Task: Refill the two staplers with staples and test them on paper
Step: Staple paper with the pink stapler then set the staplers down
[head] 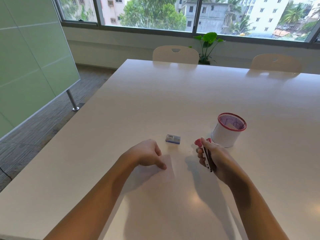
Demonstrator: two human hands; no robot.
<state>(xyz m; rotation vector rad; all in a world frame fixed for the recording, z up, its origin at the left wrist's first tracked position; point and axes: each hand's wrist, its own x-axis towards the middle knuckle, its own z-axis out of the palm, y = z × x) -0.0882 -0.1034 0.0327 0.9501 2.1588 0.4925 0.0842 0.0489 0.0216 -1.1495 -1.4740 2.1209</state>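
Note:
My right hand [213,157] grips a small red and metal stapler [206,155], held a little above the white table [155,104], red end pointing away from me. A small piece of white paper [168,168] lies flat in front of me. My left hand [149,154] rests on the paper's left part, fingers loosely bent with the fingertips down on it. A small blue and white staple box [173,139] lies just beyond the paper. Only one stapler is in view.
A red-rimmed mesh pen cup [228,130] with a white wrap stands just behind my right hand. Two white chairs [175,54] stand at the table's far edge, with a potted plant [207,44] behind. A green glass partition [31,66] stands at the left.

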